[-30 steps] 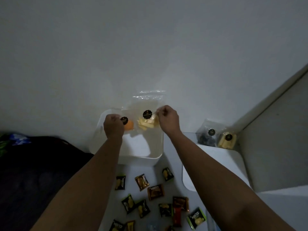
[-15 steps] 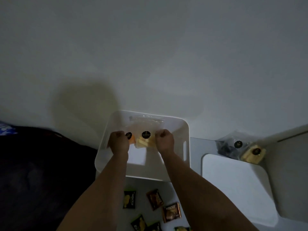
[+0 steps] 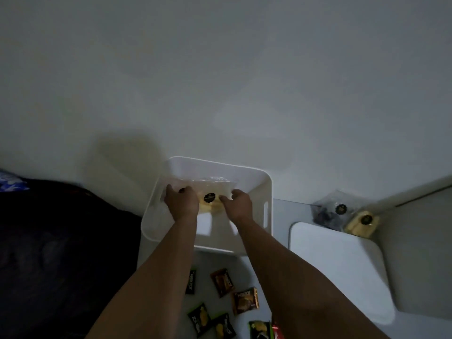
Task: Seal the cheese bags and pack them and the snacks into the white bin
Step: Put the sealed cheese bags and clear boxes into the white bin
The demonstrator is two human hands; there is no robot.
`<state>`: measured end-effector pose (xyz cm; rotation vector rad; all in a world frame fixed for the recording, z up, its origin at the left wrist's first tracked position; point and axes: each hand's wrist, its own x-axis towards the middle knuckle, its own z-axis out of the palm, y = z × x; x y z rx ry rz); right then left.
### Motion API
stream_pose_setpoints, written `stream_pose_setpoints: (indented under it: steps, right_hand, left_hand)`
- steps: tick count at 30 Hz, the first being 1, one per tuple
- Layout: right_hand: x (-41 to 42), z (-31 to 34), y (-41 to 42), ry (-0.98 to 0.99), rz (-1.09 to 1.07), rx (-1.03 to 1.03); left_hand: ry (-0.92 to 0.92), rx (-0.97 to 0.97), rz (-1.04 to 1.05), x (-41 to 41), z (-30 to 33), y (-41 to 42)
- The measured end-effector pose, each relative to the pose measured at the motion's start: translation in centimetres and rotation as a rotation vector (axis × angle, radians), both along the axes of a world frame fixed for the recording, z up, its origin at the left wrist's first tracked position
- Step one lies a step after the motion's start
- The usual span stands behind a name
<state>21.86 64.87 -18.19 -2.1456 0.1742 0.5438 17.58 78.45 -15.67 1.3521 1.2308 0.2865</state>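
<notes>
Both hands have lowered the cheese bags (image 3: 215,195) deeper into the white bin (image 3: 265,192). Left hand (image 3: 182,204) covers one bag, grip unclear; right hand (image 3: 238,204) grip released. Step: packing. Next: fetch remaining bags (image 3: 342,214), then snacks (image 3: 244,300) from desk.
</notes>
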Motion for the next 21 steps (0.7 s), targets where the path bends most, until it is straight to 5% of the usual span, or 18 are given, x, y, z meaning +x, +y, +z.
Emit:
stream_pose_setpoints:
  steps: [10,21]
  right_hand:
    - [-2.9,9.0,-8.7,-0.345,0.129,0.085]
    - [-1.3,6.9,-31.0,-0.295,-0.225,0.001]
  left_hand:
    - [-0.005,0.220,-0.310,-1.2,7.3,-9.7]
    - [-0.002,0.214,-0.750,3.7,7.0,-27.6]
